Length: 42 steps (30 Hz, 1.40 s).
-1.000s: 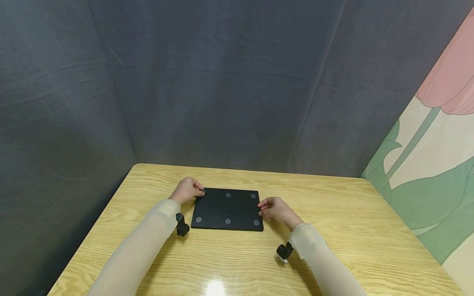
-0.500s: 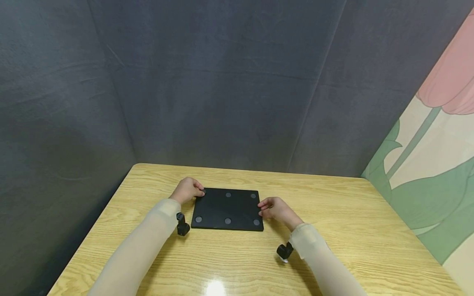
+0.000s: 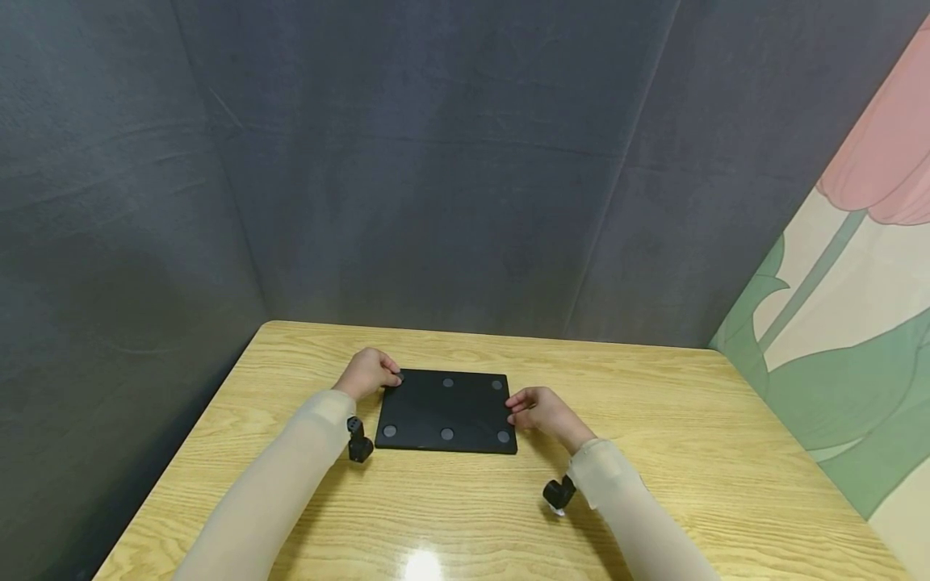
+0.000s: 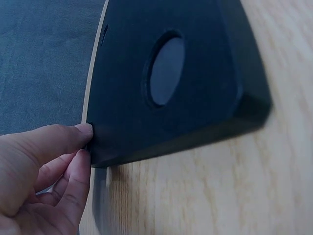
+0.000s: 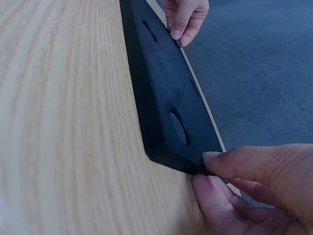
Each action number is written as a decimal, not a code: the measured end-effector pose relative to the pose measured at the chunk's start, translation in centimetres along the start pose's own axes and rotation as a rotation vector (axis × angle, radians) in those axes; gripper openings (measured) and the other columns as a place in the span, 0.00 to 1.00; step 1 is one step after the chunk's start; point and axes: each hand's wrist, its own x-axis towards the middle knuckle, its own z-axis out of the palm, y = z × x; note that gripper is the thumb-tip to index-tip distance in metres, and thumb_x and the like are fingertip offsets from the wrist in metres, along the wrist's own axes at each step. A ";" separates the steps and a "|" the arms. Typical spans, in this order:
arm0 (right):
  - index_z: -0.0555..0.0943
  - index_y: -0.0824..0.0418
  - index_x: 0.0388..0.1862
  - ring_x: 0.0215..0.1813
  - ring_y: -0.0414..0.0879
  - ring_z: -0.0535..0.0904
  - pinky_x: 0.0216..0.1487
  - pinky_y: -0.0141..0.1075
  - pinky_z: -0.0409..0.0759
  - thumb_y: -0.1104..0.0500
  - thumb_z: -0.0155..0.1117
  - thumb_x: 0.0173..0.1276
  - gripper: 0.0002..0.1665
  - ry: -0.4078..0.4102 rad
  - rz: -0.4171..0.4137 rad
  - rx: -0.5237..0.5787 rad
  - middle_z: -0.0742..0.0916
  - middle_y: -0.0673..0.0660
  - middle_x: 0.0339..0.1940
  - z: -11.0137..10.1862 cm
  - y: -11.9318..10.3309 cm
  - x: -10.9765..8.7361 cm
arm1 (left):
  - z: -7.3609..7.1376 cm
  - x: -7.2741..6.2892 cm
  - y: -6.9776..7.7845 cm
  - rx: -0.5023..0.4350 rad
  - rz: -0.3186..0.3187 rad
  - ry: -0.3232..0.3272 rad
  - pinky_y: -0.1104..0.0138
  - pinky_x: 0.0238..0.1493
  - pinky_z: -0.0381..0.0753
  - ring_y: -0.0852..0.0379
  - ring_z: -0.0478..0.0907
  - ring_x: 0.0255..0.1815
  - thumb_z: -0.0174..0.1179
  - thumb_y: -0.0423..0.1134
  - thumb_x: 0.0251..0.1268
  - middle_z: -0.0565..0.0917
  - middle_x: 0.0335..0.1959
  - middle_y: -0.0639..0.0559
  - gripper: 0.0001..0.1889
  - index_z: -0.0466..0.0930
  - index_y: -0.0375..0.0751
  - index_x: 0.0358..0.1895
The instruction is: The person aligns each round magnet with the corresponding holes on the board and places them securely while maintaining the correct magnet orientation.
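A flat black rectangular board (image 3: 472, 410) with several round recesses lies on the wooden table. At its far left corner, my left hand (image 3: 367, 374) pinches the edge between thumb and fingers. The left wrist view shows this left hand (image 4: 46, 171) close up, beside one round recess (image 4: 167, 72) with a grey floor. My right hand (image 3: 543, 413) grips the right edge. Its thumb (image 5: 215, 156) sits at the top rim in the right wrist view, while the other fingers are lower, against the side. The palm sides of both hands are partly hidden in the head view.
The wood-grain table (image 3: 450, 508) extends around the board on all sides. Behind and left of it hangs a dark grey curtain (image 3: 436, 177). At the right is a wall (image 3: 857, 323) painted with a pink flower. Black wrist cameras (image 3: 359, 444) hang near each sleeve.
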 end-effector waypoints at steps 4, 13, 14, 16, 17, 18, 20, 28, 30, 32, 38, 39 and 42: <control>0.79 0.72 0.45 0.35 0.43 0.80 0.35 0.31 0.76 0.76 0.64 0.54 0.17 0.003 -0.001 -0.003 0.82 0.60 0.36 -0.1 0.0 0.0 | 0.0 0.0 0.0 0.004 -0.003 -0.003 0.65 0.35 0.75 0.55 0.77 0.32 0.68 0.31 0.56 0.86 0.37 0.47 0.04 0.85 0.36 0.35; 0.79 0.72 0.45 0.36 0.43 0.81 0.36 0.32 0.76 0.76 0.64 0.54 0.17 0.002 -0.001 -0.009 0.82 0.60 0.36 -0.2 0.0 -0.1 | -0.1 -0.1 0.1 0.003 -0.010 -0.010 0.64 0.36 0.76 0.54 0.78 0.33 0.68 0.32 0.57 0.85 0.39 0.46 0.05 0.85 0.36 0.36; 0.79 0.72 0.45 0.36 0.43 0.81 0.36 0.32 0.76 0.76 0.64 0.54 0.17 0.001 -0.002 -0.009 0.82 0.60 0.36 -0.2 0.0 0.0 | -0.1 -0.1 0.1 0.003 -0.009 -0.011 0.64 0.36 0.76 0.54 0.78 0.34 0.68 0.32 0.57 0.85 0.39 0.46 0.06 0.85 0.36 0.37; 0.79 0.72 0.45 0.35 0.43 0.81 0.36 0.32 0.77 0.76 0.64 0.54 0.18 -0.001 -0.003 -0.006 0.82 0.60 0.36 -0.2 -0.1 0.0 | -0.1 -0.1 0.1 0.002 -0.009 -0.014 0.64 0.37 0.77 0.54 0.78 0.34 0.68 0.32 0.57 0.85 0.39 0.45 0.06 0.85 0.36 0.37; 0.79 0.72 0.45 0.35 0.43 0.81 0.36 0.32 0.77 0.76 0.64 0.54 0.17 0.000 -0.003 -0.007 0.83 0.60 0.36 -0.2 -0.1 0.0 | -0.1 -0.2 0.2 0.002 -0.009 -0.015 0.63 0.37 0.77 0.54 0.78 0.34 0.68 0.32 0.57 0.85 0.39 0.45 0.06 0.85 0.36 0.37; 0.79 0.72 0.45 0.35 0.43 0.81 0.36 0.32 0.76 0.76 0.64 0.54 0.17 0.000 -0.002 -0.007 0.83 0.60 0.36 -0.1 -0.1 0.0 | -0.1 -0.2 0.1 0.003 -0.008 -0.016 0.63 0.37 0.77 0.54 0.78 0.34 0.68 0.32 0.57 0.85 0.40 0.45 0.06 0.85 0.36 0.38; 0.79 0.72 0.45 0.35 0.43 0.81 0.36 0.31 0.76 0.76 0.64 0.54 0.17 -0.003 -0.005 -0.009 0.83 0.60 0.36 -0.1 -0.1 -0.1 | -0.2 -0.2 0.1 0.004 -0.008 -0.018 0.63 0.38 0.78 0.54 0.79 0.35 0.68 0.32 0.57 0.85 0.40 0.45 0.06 0.85 0.36 0.38; 0.79 0.72 0.45 0.35 0.43 0.81 0.36 0.31 0.77 0.76 0.64 0.54 0.17 -0.005 -0.007 -0.004 0.83 0.60 0.36 -0.1 0.0 0.0 | -0.2 -0.3 0.1 0.001 -0.007 -0.021 0.62 0.38 0.78 0.54 0.79 0.35 0.67 0.32 0.57 0.85 0.40 0.45 0.06 0.85 0.35 0.38; 0.79 0.72 0.45 0.35 0.43 0.81 0.36 0.31 0.77 0.76 0.65 0.55 0.17 -0.004 -0.007 -0.004 0.83 0.60 0.36 -0.1 0.0 0.0 | -0.2 -0.3 0.2 0.003 -0.006 -0.020 0.62 0.38 0.78 0.54 0.79 0.35 0.68 0.32 0.57 0.85 0.40 0.45 0.07 0.85 0.36 0.38; 0.79 0.73 0.45 0.35 0.43 0.81 0.36 0.32 0.77 0.76 0.65 0.55 0.17 -0.004 -0.007 -0.003 0.82 0.60 0.36 -0.1 0.0 0.0 | -0.2 -0.3 0.2 0.007 -0.005 -0.019 0.62 0.38 0.78 0.54 0.80 0.36 0.68 0.32 0.57 0.84 0.41 0.45 0.07 0.85 0.35 0.39; 0.79 0.73 0.46 0.35 0.43 0.81 0.36 0.32 0.77 0.76 0.65 0.55 0.17 -0.009 -0.006 0.003 0.82 0.60 0.36 -0.1 -0.1 -0.1 | -0.1 -0.2 0.2 0.014 0.000 -0.018 0.62 0.38 0.78 0.54 0.79 0.35 0.68 0.32 0.57 0.84 0.40 0.45 0.07 0.85 0.36 0.38; 0.78 0.73 0.46 0.35 0.43 0.81 0.36 0.32 0.77 0.76 0.65 0.55 0.17 -0.011 -0.006 0.003 0.82 0.60 0.36 -0.1 -0.1 -0.1 | -0.1 -0.2 0.1 0.014 0.001 -0.018 0.63 0.37 0.78 0.54 0.79 0.34 0.68 0.32 0.57 0.84 0.40 0.45 0.06 0.85 0.36 0.38; 0.78 0.74 0.46 0.36 0.43 0.81 0.36 0.32 0.77 0.76 0.64 0.55 0.17 -0.012 -0.007 -0.001 0.82 0.61 0.37 -0.1 0.0 -0.1 | -0.1 -0.2 0.1 0.011 0.002 -0.017 0.63 0.37 0.78 0.54 0.79 0.34 0.68 0.32 0.57 0.85 0.40 0.45 0.06 0.85 0.36 0.38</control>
